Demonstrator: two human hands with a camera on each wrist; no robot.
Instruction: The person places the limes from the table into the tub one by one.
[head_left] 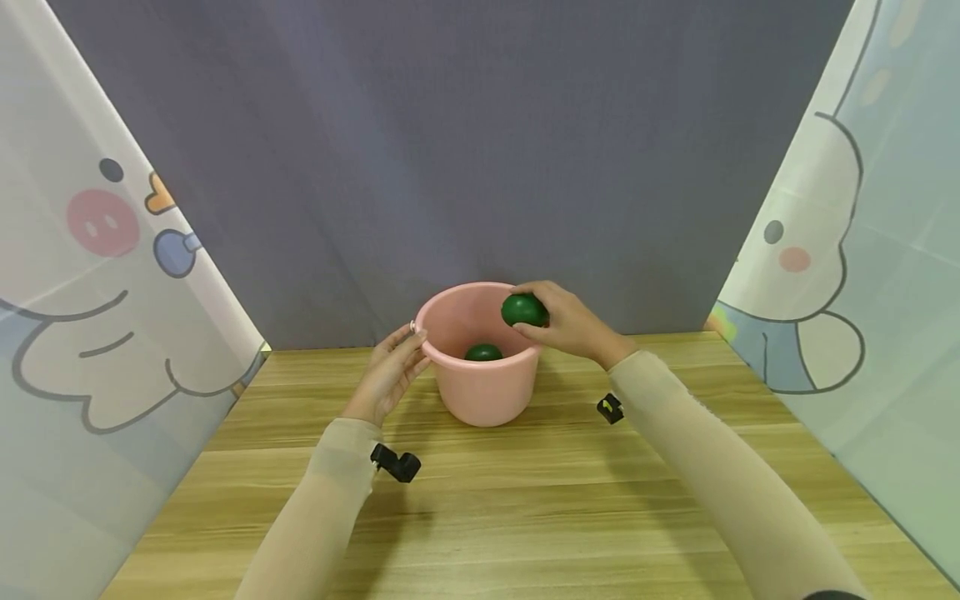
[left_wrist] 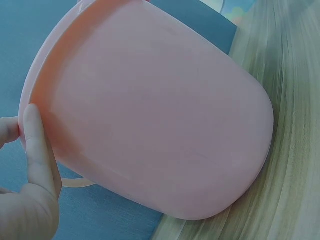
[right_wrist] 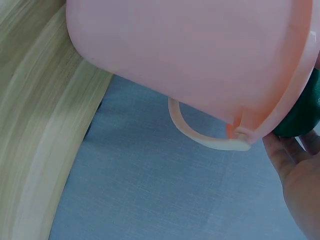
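A pink bucket (head_left: 483,396) stands upright on the wooden table. My left hand (head_left: 388,377) pinches its rim on the left; in the left wrist view its fingers (left_wrist: 37,145) lie along the outer wall just under the rim. With my right hand (head_left: 573,327) I grip a glossy dark green oval object (head_left: 524,309) over the right side of the bucket opening. A similar green object (head_left: 483,352) lies inside, its lower part hidden by the front wall. In the right wrist view the held object (right_wrist: 301,112) is partly cut off by the frame edge.
The bucket's handle (right_wrist: 200,141) hangs down its far side. A grey curtain (head_left: 480,150) rises behind the table (head_left: 480,517). Cartoon-printed cloths hang at the left (head_left: 97,333) and right (head_left: 892,275).
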